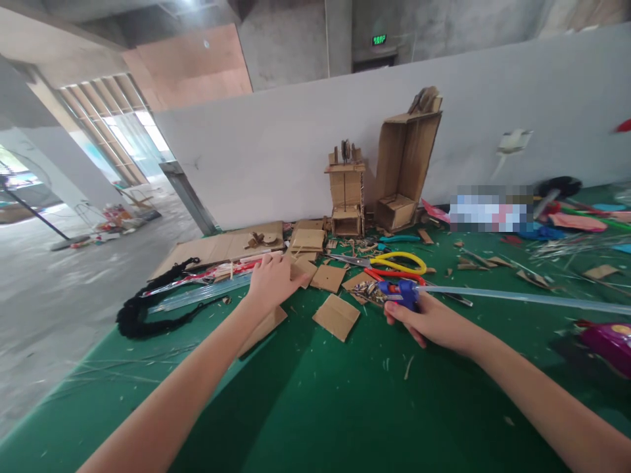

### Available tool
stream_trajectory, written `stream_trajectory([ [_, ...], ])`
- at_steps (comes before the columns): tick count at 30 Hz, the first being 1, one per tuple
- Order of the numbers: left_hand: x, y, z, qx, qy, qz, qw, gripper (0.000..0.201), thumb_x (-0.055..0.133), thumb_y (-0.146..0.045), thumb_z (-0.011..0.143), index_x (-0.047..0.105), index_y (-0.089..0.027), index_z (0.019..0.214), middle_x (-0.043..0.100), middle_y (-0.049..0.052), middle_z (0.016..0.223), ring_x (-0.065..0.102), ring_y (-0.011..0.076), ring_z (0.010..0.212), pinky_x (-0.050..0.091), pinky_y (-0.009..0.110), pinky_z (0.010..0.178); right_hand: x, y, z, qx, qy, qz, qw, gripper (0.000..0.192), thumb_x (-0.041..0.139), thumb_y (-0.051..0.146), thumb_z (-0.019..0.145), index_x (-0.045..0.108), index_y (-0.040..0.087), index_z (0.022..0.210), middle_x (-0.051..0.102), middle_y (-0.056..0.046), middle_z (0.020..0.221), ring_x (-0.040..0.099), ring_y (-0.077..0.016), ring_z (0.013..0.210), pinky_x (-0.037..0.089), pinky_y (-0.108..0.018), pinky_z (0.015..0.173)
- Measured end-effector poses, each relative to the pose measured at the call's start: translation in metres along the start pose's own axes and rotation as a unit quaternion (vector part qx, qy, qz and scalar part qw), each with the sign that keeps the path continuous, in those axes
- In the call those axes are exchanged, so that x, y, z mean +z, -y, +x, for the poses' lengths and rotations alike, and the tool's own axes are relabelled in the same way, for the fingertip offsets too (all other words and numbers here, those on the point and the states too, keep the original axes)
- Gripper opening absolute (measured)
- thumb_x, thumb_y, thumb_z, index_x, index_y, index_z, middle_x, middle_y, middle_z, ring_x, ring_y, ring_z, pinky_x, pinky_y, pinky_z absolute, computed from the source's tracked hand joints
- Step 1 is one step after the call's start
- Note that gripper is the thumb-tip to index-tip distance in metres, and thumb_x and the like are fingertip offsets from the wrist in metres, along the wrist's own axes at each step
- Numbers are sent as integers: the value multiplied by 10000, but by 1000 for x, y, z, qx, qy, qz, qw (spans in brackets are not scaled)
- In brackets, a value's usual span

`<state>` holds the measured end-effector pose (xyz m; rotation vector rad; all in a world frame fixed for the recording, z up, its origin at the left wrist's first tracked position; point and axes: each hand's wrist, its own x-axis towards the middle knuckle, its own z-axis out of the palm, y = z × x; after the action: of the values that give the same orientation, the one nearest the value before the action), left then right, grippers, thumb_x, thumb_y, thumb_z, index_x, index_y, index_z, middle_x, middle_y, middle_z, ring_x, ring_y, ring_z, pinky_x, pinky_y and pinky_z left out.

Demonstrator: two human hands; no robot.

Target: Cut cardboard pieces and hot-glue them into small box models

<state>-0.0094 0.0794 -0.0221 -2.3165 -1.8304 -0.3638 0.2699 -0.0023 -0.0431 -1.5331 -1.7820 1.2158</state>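
Note:
My right hand [424,316] is wrapped round a blue hot glue gun [401,293], with a long clear glue stick [522,297] running out of its back to the right. My left hand [272,279] reaches over the pile at centre left, thumb spread away from the fingers. It is nearest to wrapped sticks [231,269] and small cardboard squares [306,240]; whether its fingertips touch any is hard to see. One cardboard square [336,317] lies flat between my hands, and another [266,330] is partly covered by my left forearm. Yellow-handled scissors [397,263] lie behind the glue gun.
Against the white partition stand a small cardboard structure [346,197] and a taller open cardboard box [407,164]. Black yarn [135,318] curls at the left. A purple object [608,345] sits at the right edge. Cardboard scraps litter the green table [340,407].

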Motion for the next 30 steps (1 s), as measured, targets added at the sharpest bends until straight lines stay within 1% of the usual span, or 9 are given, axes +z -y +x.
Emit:
stream_trajectory([
  [6,8,14,24,-59,27,-165,984,278,617,-429,688,576,-163,756,600,58,741,575,245,760,424,345,696,0,3,0,5,-3,-3,1000,396,450,567,842,530,180,820,460,63,457,428,-80,374,388,-242,450],
  [10,-9,14,18,-111,-28,-249,962,261,527,-348,782,549,-143,942,591,25,741,572,178,708,435,293,642,4,3,1,20,-25,8,999,418,464,583,825,545,174,811,448,60,435,432,-90,394,390,-254,472],
  [11,-14,11,13,-130,-33,-351,927,304,557,-331,770,538,-139,1004,599,24,755,575,162,695,445,279,629,6,3,1,23,-30,16,999,432,473,594,813,552,169,808,462,53,448,434,-91,404,391,-257,478],
  [13,-20,1,-2,-150,13,-595,790,370,596,-286,750,527,-151,1088,611,21,787,578,129,645,478,267,611,11,4,-2,15,-33,48,998,467,495,624,781,563,163,813,505,33,506,432,-85,418,392,-265,487],
  [15,-20,-11,-21,-202,61,-716,666,337,604,-214,738,552,-161,1066,606,10,768,559,94,563,498,256,588,17,6,-5,-19,-29,95,995,508,502,663,748,567,164,812,522,24,555,420,-77,421,388,-269,488],
  [17,-16,-23,-40,-228,73,-748,619,250,607,-218,755,575,-152,994,607,17,753,553,83,552,485,221,547,23,8,-9,-58,-19,131,989,534,495,698,726,566,172,790,517,25,566,406,-72,413,377,-269,478],
  [23,0,-31,-60,-117,55,-670,731,336,634,-362,767,558,-164,1027,630,61,970,596,149,794,480,219,592,32,7,-8,-37,-45,141,988,540,530,709,690,574,184,808,602,-25,701,425,-82,427,378,-282,459],
  [27,-1,-23,-58,-74,23,-627,775,318,611,-337,781,570,-156,1040,630,74,1016,592,202,937,500,316,790,31,4,-3,-43,-63,122,990,521,478,693,746,568,183,796,462,47,470,419,-100,412,375,-279,476],
  [30,-6,-22,-59,-69,39,-609,789,403,580,-361,789,535,-163,1136,604,88,1080,599,230,941,534,373,768,30,0,-1,-66,-49,126,989,483,450,657,795,566,188,797,434,60,441,416,-94,407,369,-266,486],
])
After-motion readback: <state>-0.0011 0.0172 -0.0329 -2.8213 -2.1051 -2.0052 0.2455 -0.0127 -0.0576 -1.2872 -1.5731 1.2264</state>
